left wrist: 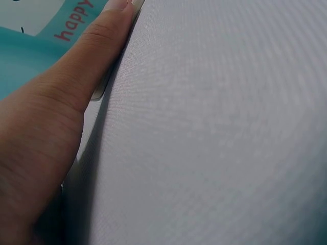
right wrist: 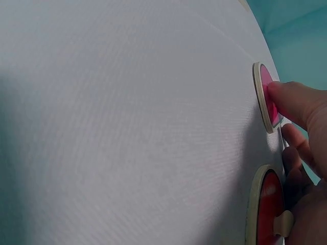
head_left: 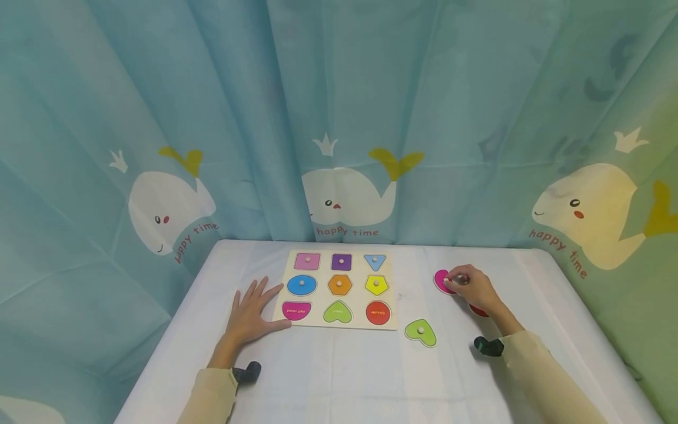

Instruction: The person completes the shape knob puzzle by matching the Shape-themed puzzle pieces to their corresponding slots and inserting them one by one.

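A wooden shape puzzle board (head_left: 360,324) lies on the white-covered table, its upper two rows filled with knobbed pieces. Its front row shows knobless printed shapes: a magenta half round, a green heart and a red circle. My left hand (head_left: 251,317) rests spread at the board's left edge, thumb at the near corner. To the right, my right hand (head_left: 475,290) pinches the knob of a magenta half-round puzzle piece (head_left: 441,279). Partly hidden under that hand is a red round piece (right wrist: 271,204) with a knob. A green heart piece (head_left: 426,337) lies right of the board.
A blue-green curtain (head_left: 339,88) printed with white whales hangs behind and beside the table (head_left: 339,377). Each wrist wears a dark camera mount; the left mount (head_left: 248,372) and the right mount (head_left: 488,346) stick out over the cloth.
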A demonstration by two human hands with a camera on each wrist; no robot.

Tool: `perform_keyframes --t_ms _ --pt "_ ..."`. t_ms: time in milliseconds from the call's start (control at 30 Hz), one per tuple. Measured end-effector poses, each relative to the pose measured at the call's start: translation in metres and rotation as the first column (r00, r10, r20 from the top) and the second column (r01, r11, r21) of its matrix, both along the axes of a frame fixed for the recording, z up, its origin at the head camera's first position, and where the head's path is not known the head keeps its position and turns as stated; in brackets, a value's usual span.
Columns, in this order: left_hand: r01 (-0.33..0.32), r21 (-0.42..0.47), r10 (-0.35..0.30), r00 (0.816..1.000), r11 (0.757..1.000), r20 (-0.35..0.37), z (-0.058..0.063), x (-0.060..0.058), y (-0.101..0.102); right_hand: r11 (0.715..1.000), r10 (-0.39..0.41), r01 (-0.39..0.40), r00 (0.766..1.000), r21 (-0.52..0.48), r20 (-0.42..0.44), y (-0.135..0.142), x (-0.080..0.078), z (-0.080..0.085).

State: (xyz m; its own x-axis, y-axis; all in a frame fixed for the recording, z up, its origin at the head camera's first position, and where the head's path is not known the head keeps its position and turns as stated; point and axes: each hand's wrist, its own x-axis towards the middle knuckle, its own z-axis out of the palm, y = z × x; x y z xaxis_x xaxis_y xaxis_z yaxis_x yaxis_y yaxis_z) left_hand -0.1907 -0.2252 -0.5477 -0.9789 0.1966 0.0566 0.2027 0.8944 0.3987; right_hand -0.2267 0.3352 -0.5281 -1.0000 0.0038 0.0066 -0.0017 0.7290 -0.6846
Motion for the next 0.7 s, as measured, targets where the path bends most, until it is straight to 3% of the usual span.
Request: perform_keyframes --t_ms 700 --pt "0.004 0.005 -0.004 1.0 1.0 -0.013 -0.001 0.0 -0.001 0.999 0.02 -0.018 0.998 0.046 -0.056 -0.014 -0.005 0.017"
